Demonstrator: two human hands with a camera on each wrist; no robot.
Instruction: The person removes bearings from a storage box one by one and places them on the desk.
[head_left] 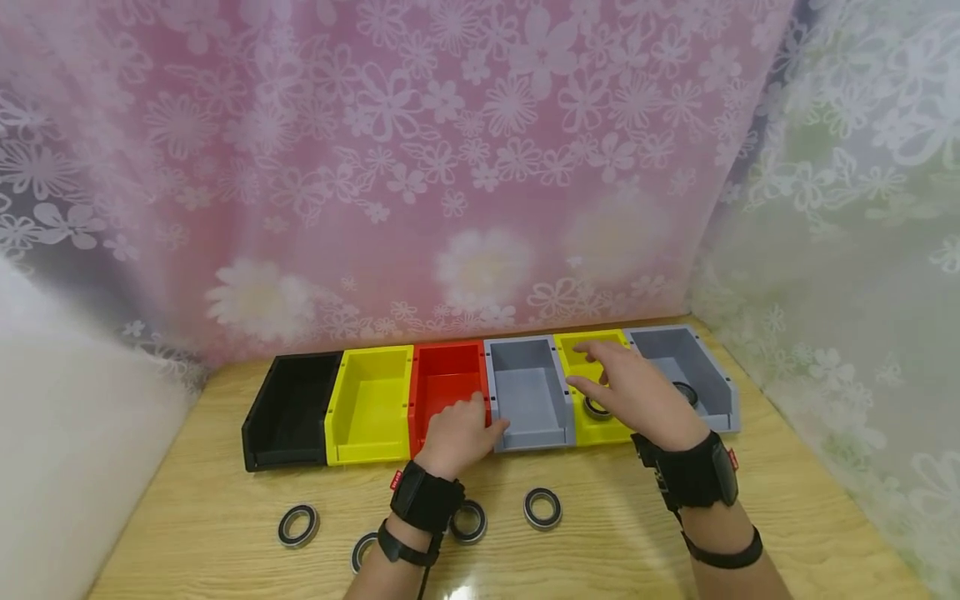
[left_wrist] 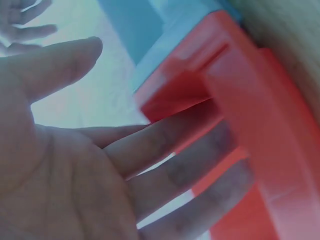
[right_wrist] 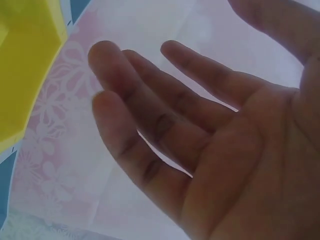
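My left hand [head_left: 456, 433] reaches into the red bin [head_left: 450, 385] from the front. In the left wrist view its fingers [left_wrist: 175, 172] extend behind the red front lip, with the fingertips partly hidden and the thumb spread apart. No object shows in its grasp. Over the right-hand yellow bin [head_left: 603, 433], my right hand [head_left: 645, 398] hovers with fingers loosely spread. Nothing lies across its palm [right_wrist: 240, 170] in the right wrist view. A black-and-silver ball bearing [head_left: 597, 415] sits in that yellow bin, partly covered by the hand. Another bearing [head_left: 693, 395] lies in the rightmost grey bin [head_left: 663, 346].
Several bearings lie on the wooden table [head_left: 225, 508] before the bins, including one at the left [head_left: 284, 532] and one near the middle [head_left: 557, 510]. Black [head_left: 292, 454], yellow [head_left: 371, 450] and grey [head_left: 528, 400] bins complete the row. A flowered curtain [head_left: 450, 208] hangs behind.
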